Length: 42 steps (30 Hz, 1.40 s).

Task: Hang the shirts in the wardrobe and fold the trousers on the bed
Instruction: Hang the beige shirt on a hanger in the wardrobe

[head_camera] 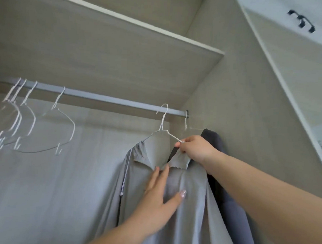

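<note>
Head view: looking up into the wardrobe point(223, 99), rail point(105, 98) running under the shelf point(123, 50).
Step in hand: hanging a shirt; looks like the grey shirt point(187, 207) is being squared up on its hanger point(162, 129).
Shirt location: on that white wire hanger, whose hook is at the rail near the right end; can't tell if it is fully seated over it. Shirt hangs down, collar open.
Right hand point(194, 148): raised, fingers pinching the right arm of the hanger and the collar edge beside it. Forearm comes in from the lower right.
Left hand point(161, 198): flat and relaxed, fingers straight, pressing on the shirt front just below the collar. Gripping nothing. Slightly blurred.
Next move, my guess: pull the right shoulder of the shirt over the hanger arm, check the hook sits on the rail, then let go with both hands. Needs a light pull, wire hanger tips easily.
Dark garment point(227, 190): hanging just behind the grey shirt, at the right wall, on another hanger.
Spare hangers point(35, 121): several bare white wire ones on the left part of the rail, well apart from the shirt.
Trousers, bed: not in view.
Progress: shirt stage, folding not started as far as visible.
</note>
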Each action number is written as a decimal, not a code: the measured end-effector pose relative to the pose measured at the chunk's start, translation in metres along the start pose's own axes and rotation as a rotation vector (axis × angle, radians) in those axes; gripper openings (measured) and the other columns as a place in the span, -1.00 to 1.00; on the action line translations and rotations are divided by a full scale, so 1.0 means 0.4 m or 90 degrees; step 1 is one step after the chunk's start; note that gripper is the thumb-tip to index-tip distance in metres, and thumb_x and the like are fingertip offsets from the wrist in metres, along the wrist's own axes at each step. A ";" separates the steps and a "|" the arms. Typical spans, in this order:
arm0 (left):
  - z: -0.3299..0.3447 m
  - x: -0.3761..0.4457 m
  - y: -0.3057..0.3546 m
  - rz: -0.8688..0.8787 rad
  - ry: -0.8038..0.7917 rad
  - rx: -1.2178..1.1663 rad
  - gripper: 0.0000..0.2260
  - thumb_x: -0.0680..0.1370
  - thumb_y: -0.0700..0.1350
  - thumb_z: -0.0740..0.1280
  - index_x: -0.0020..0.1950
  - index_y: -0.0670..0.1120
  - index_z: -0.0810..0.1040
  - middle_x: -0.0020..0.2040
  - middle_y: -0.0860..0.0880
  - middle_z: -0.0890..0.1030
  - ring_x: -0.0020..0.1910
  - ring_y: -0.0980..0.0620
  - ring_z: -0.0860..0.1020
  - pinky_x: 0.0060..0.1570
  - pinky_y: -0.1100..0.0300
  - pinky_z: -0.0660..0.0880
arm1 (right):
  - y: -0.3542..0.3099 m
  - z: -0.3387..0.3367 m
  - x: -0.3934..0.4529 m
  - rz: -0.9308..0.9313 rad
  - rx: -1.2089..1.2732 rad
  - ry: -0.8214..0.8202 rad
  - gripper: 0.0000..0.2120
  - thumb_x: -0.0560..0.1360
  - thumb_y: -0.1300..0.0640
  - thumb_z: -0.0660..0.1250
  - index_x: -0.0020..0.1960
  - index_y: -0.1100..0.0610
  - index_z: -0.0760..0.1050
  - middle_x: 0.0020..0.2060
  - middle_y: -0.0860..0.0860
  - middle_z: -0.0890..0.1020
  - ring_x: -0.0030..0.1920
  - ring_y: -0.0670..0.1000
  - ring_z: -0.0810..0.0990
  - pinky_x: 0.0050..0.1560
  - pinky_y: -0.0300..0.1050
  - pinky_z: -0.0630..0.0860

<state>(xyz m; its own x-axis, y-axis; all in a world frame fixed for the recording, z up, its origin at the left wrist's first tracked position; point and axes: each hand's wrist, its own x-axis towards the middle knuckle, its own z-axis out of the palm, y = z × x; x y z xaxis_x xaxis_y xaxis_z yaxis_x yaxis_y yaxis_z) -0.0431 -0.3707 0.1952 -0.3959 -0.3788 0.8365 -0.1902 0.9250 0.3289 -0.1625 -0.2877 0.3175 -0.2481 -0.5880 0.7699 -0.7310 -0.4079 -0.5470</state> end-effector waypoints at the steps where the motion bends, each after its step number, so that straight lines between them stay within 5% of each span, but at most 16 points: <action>1: 0.006 0.014 0.011 0.010 -0.013 0.005 -0.32 0.52 0.24 0.25 0.51 0.32 -0.09 0.51 0.30 -0.21 0.44 0.35 -0.24 0.37 0.31 -0.14 | -0.009 -0.009 0.021 -0.002 0.003 0.011 -0.82 0.52 0.14 0.33 -0.16 0.25 0.57 -0.24 0.10 0.52 -0.16 0.03 0.45 -0.12 -0.17 0.34; 13: 0.063 0.115 0.078 0.020 -0.161 0.009 -0.31 0.57 0.19 0.21 0.55 0.22 -0.15 0.56 0.21 -0.08 0.53 0.22 -0.09 0.46 0.24 -0.06 | 0.020 -0.050 0.227 0.031 0.002 0.104 -0.96 0.55 0.20 0.23 -0.04 0.16 0.44 -0.10 0.11 0.48 -0.10 0.04 0.42 -0.36 -0.22 0.33; 22: 0.104 0.143 0.031 0.008 -0.227 -0.055 -0.26 0.49 0.25 0.26 0.56 0.20 -0.06 0.53 0.27 0.04 0.43 0.38 0.01 0.45 0.32 0.01 | 0.071 -0.029 0.318 0.089 -0.092 0.096 -0.72 0.59 0.23 0.17 0.22 0.33 0.47 0.05 0.24 0.57 -0.02 0.10 0.47 -0.12 -0.19 0.30; 24: 0.112 0.143 0.017 -0.003 -0.224 -0.061 -0.24 0.43 0.30 0.26 0.54 0.26 -0.04 0.52 0.28 0.08 0.42 0.39 0.07 0.47 0.28 0.07 | 0.077 -0.029 0.325 0.089 -0.176 0.073 -0.76 0.61 0.24 0.11 0.12 0.34 0.49 -0.11 0.18 0.54 0.11 0.14 0.51 -0.12 -0.21 0.27; 26: 0.121 0.142 0.007 -0.022 -0.228 -0.053 -0.21 0.34 0.41 0.26 0.49 0.37 -0.03 0.52 0.28 0.14 0.45 0.29 0.19 0.45 0.20 0.19 | 0.084 -0.024 0.328 0.072 -0.252 0.050 -0.75 0.63 0.23 0.07 0.12 0.33 0.47 -0.05 0.19 0.54 0.18 0.16 0.51 -0.16 -0.21 0.29; 28: 0.129 0.140 0.000 -0.052 -0.250 -0.057 -0.22 0.29 0.44 0.27 0.43 0.47 -0.02 0.49 0.27 0.21 0.40 0.26 0.29 0.39 0.24 0.27 | 0.102 -0.020 0.342 0.054 -0.278 0.032 -0.77 0.62 0.22 0.08 0.08 0.31 0.46 -0.03 0.20 0.53 0.05 0.14 0.50 -0.30 -0.19 0.31; 33: 0.143 0.123 -0.028 -0.117 -0.264 -0.125 -0.41 0.45 0.20 0.23 0.32 0.53 -0.06 0.44 0.32 0.21 0.41 0.31 0.24 0.23 0.56 0.21 | 0.113 -0.009 0.307 -0.128 -0.388 0.173 -0.76 0.56 0.16 0.16 0.11 0.24 0.52 0.07 0.17 0.54 0.03 0.19 0.51 -0.14 -0.10 0.40; 37: 0.147 0.070 -0.030 -0.152 -0.210 -0.116 -0.26 0.20 0.38 0.39 0.35 0.44 0.25 0.21 0.23 0.49 0.19 0.26 0.52 0.32 0.21 0.38 | 0.076 0.033 0.224 -0.448 -0.693 0.212 -0.77 0.50 0.22 0.17 0.14 0.17 0.43 0.04 0.13 0.47 0.03 0.18 0.48 -0.20 -0.04 0.26; 42: 0.081 -0.067 -0.069 -0.176 -0.140 -0.094 -0.66 0.42 0.14 0.41 0.16 0.27 0.43 0.03 0.19 0.66 0.08 0.32 0.58 0.25 0.26 0.44 | 0.040 0.156 0.125 -0.443 -0.458 0.065 -0.72 0.55 0.11 0.18 0.24 0.07 0.44 0.13 0.05 0.50 0.08 0.14 0.53 -0.15 -0.09 0.37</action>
<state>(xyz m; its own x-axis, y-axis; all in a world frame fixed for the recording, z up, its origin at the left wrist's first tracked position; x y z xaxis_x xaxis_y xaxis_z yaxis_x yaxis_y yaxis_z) -0.0562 -0.3869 0.1495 -0.5333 -0.5976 0.5987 -0.1919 0.7748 0.6024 -0.1471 -0.3672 0.3268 0.3510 -0.3030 0.8860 -0.9363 -0.0991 0.3370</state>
